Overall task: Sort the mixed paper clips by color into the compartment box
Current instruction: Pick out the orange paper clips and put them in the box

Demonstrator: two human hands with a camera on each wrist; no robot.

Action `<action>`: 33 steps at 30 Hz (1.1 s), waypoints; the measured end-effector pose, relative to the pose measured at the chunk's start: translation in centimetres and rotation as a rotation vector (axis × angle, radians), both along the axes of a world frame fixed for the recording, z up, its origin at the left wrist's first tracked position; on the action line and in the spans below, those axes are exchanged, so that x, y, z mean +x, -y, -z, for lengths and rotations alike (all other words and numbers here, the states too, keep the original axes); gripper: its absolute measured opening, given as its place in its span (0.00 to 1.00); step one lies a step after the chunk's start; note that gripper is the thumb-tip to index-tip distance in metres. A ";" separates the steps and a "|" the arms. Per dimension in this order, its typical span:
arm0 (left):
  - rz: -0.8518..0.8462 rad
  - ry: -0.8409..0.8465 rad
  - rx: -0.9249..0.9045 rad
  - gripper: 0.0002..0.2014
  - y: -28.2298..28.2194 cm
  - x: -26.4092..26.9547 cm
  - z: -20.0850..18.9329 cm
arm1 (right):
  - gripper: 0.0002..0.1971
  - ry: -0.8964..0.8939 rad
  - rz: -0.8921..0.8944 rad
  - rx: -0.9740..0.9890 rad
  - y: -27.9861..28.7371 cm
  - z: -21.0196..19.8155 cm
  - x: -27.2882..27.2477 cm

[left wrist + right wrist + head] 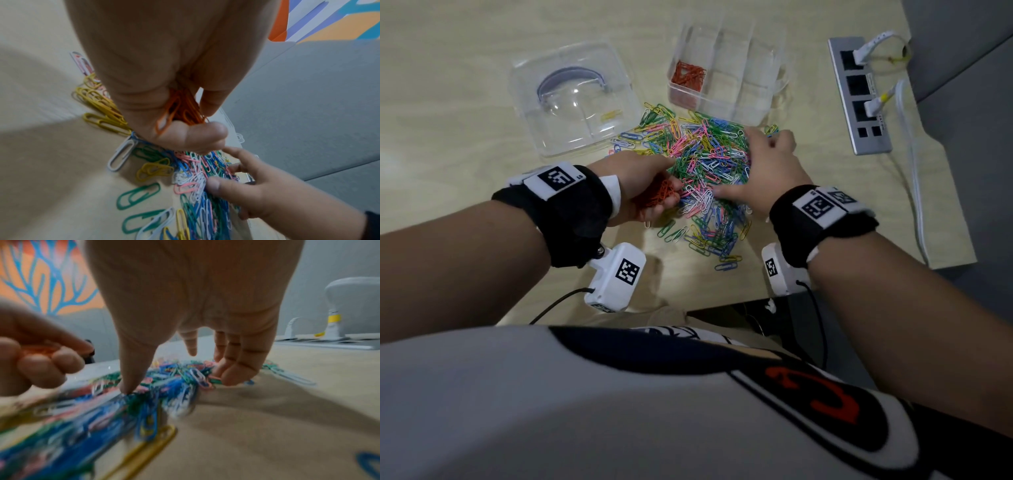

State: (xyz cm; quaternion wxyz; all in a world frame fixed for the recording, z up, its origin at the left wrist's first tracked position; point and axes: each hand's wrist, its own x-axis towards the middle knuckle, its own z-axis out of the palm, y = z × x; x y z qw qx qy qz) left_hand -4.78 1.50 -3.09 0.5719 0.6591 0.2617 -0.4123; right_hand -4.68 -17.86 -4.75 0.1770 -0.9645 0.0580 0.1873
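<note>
Pale wooden table (465, 68), filling most of the head view; grey floor at the right edge.

Item 1. Compartment box (726, 73), clear plastic, upper centre of the frame. Its lower-left compartment holds orange clips (686, 77); the other compartments look unfilled.

Item 2. Clear lid (575, 99), upper left, lying flat just beside the heap; one yellow clip shows at its lower right part.

Item 3. Mixed paper clips (705, 164), a loose heap at centre frame, just below the box: green, blue, pink, white, yellow. Stragglers spread toward the lower centre.

Item 4. Left hand (645, 186), centre left, fingers curled round a bundle of orange paper clips (180, 110); the left wrist view shows the bundle gripped between palm and thumb.

Item 5. Right hand (763, 168), centre right, fingers straight and spread, thumb and fingertips pressing on the heap. It grasps nothing.

Item 6. Power strip (859, 96), upper right, with white plugs and cables.

Handling notes, as judgement: clips are light, stiff, smooth-coated wire; likely to hook into one another and to slide on the wood. Single clips are best pinched at a rounded end, or dragged flat clear of the heap by a fingertip first. A gathered bundle needs a closed fist, tipped low over its compartment, or clips may scatter.
</note>
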 end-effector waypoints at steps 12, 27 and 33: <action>-0.025 0.005 -0.015 0.21 -0.1 0.3 -0.1 | 0.12 0.210 0.148 0.137 3.0 0.1 2.5; -0.019 0.022 -0.019 0.21 -0.1 0.9 -0.5 | 0.23 0.101 0.298 0.427 5.0 -0.2 4.0; -0.048 0.039 0.014 0.19 -0.2 1.1 -0.4 | 0.18 0.158 0.362 0.372 5.7 -0.4 4.0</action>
